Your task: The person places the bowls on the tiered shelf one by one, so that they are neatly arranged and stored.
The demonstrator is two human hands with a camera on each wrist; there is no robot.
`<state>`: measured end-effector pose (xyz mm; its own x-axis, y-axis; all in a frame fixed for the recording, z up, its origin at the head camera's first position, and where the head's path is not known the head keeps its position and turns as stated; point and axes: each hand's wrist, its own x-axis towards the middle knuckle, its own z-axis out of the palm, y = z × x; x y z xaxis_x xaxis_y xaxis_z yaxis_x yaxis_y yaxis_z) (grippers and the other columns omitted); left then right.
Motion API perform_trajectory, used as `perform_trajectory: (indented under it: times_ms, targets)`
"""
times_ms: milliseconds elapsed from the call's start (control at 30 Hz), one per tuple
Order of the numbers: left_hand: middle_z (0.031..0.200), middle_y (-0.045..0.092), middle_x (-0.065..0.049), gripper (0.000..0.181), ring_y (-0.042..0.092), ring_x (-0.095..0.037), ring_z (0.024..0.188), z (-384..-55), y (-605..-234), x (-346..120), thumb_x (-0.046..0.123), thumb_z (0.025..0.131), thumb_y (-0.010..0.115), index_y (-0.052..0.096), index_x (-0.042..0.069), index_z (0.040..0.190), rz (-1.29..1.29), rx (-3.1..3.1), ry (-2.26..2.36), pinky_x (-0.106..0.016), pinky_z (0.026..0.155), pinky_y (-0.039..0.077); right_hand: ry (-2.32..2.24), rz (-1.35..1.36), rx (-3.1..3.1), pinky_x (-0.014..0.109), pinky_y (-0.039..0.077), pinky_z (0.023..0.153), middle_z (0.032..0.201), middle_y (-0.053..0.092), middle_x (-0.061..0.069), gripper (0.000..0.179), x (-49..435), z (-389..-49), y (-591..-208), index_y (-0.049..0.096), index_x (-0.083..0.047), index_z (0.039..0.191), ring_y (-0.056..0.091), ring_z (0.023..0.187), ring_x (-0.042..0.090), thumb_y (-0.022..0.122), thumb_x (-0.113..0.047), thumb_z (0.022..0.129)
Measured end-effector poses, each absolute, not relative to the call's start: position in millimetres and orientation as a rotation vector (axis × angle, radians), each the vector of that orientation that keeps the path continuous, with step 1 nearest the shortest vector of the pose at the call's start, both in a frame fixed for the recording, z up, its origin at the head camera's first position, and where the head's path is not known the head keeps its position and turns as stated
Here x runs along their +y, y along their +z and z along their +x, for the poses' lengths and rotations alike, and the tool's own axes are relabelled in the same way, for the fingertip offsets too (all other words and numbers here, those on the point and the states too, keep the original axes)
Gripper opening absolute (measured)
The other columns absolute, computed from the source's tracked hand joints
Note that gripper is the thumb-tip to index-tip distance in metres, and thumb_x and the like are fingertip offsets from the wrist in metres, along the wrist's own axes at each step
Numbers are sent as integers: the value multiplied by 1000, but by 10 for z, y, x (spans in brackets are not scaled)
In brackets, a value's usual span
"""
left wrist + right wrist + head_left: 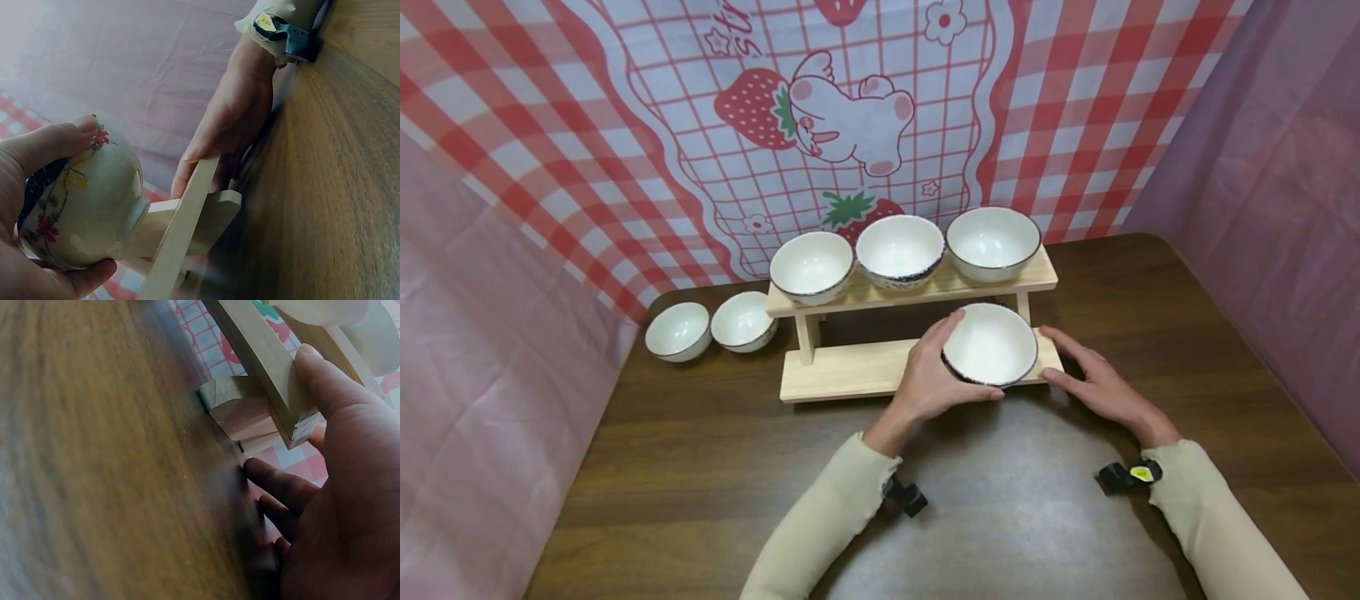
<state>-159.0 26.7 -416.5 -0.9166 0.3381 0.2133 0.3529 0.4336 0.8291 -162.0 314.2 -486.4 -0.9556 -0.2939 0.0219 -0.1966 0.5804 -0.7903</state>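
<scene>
My left hand (934,375) grips a white bowl (991,343) with a dark rim, at the right part of the lower shelf (850,371) of a wooden two-step stand. Red and yellow flowers show on this bowl's outside in the left wrist view, where its foot is close to the board. My thumb and fingers spread around its wall. The right hand (1093,383) holds the right end of that lower shelf, thumb at the front edge and index finger at the back. Its other fingers hang below the board in the right wrist view.
Three bowls stand on the upper shelf (917,293): a left one (812,265), a middle one (900,248) and a right one (992,240). Two smaller bowls, one outer (678,332) and one inner (743,321), sit left on the brown table (700,483). A checked cloth (1075,108) hangs behind.
</scene>
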Motion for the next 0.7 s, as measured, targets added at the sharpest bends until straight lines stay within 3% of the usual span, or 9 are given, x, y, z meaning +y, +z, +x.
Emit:
perform_trajectory:
  times_ms: [67, 233, 300, 367, 533, 600, 700]
  targets:
    - [150, 51, -14, 109, 53, -29, 135, -1603, -4173, 297, 28, 56, 98, 45, 13, 150, -635, -2658, -1513, -43, 112, 45, -1312, -420, 2707, 66, 32, 113, 162, 34, 17, 69, 3144, -1620, -4868, 28, -18, 159, 34, 145, 40, 62, -26, 100]
    - [150, 52, -13, 109, 53, -29, 135, -1629, -4202, 366, 30, 57, 98, 44, 14, 150, -632, -2684, -1473, -42, 112, 45, -1287, -432, 2748, 31, 36, 114, 161, 37, 14, 67, 3152, -1616, -4875, 29, -20, 159, 36, 145, 20, 61, -27, 100]
    - [150, 51, -13, 109, 53, -30, 135, -1636, -4208, 388, 31, 57, 98, 44, 15, 151, -631, -2694, -1457, -43, 111, 45, -1287, -435, 2757, 23, 34, 111, 160, 38, 14, 67, 3156, -1615, -4878, 30, -22, 158, 36, 144, 14, 61, -27, 100]
    - [150, 51, -13, 109, 53, -30, 134, -1643, -4212, 410, 31, 57, 98, 44, 15, 150, -633, -2699, -1446, -43, 111, 45, -1293, -436, 2755, 31, 36, 113, 160, 38, 14, 67, 3152, -1615, -4872, 30, -22, 158, 36, 144, 15, 61, -27, 100]
    - [149, 52, -14, 109, 54, -30, 134, -1665, -4230, 466, 31, 57, 98, 44, 14, 150, -651, -2693, -1441, -41, 111, 46, -1326, -429, 2720, 63, 32, 112, 161, 35, 16, 69, 3141, -1615, -4864, 28, -21, 159, 34, 145, 32, 62, -26, 100]
    - [148, 52, -14, 109, 54, -29, 134, -1673, -4241, 488, 31, 57, 98, 44, 14, 150, -658, -2688, -1438, -39, 111, 46, -1334, -437, 2719, 58, 33, 114, 161, 36, 17, 69, 3144, -1614, -4872, 27, -20, 159, 34, 146, 28, 62, -26, 100]
    - [148, 53, -14, 109, 54, -29, 133, -1683, -4262, 517, 31, 57, 98, 45, 14, 150, -664, -2686, -1431, -39, 111, 46, -1351, -482, 2740, 27, 33, 115, 158, 40, 18, 68, 3149, -1612, -4895, 29, -19, 159, 34, 142, 2, 62, -23, 99]
